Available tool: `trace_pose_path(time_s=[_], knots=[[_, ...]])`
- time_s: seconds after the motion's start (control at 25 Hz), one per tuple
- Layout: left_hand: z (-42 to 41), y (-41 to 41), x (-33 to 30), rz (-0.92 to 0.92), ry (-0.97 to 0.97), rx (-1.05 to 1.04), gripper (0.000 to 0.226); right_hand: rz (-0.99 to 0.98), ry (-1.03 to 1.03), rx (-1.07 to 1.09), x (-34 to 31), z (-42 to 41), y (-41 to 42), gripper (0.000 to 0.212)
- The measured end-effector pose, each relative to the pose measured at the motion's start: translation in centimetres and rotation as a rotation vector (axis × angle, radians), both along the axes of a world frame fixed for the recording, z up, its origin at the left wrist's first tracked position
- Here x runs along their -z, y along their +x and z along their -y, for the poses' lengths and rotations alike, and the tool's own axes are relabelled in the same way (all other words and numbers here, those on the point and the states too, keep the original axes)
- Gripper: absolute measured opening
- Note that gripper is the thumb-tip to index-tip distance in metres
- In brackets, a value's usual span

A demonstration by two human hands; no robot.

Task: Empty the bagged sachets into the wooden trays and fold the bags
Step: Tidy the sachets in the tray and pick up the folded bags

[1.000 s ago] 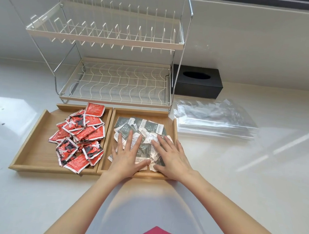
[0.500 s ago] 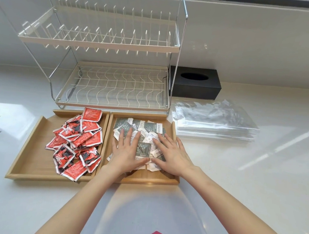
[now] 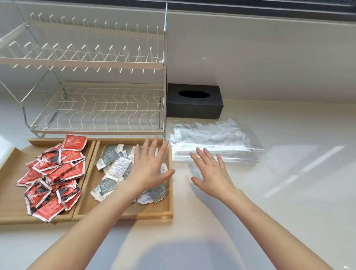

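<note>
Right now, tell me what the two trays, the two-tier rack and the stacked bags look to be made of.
Two shallow trays: pale wood, matt, faint grain. Two-tier dish rack: shiny chromed metal uprights; cream wire shelves, probably coated. Flat stack of clear bags: thin glossy plastic, creased, with glare.
</note>
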State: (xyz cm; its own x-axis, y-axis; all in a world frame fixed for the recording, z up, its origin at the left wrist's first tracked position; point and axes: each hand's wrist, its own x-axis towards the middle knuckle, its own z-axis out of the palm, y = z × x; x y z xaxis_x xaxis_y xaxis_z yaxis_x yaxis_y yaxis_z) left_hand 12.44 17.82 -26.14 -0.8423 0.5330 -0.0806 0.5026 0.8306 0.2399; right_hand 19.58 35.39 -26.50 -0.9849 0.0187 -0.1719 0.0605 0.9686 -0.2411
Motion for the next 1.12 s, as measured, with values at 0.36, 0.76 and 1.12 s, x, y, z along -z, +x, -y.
trace_pose_path(time_s=[0.36,0.76,1.12], knots=[[-9.2,-1.3,2.1,0.019,-0.157,0.100,0.077,-0.018,0.150,0.154,2.0,-10.3,-0.5,0.072],[-12.5,-2.0,5.1,0.037,-0.027,0.008,0.046,-0.151,0.169,0.086,5.7,-13.7,-2.9,0.046],[-11.0,1.0,4.2,-0.192,0.122,-0.042,0.063,-0.058,0.233,0.149,2.8,-12.7,-1.0,0.030]])
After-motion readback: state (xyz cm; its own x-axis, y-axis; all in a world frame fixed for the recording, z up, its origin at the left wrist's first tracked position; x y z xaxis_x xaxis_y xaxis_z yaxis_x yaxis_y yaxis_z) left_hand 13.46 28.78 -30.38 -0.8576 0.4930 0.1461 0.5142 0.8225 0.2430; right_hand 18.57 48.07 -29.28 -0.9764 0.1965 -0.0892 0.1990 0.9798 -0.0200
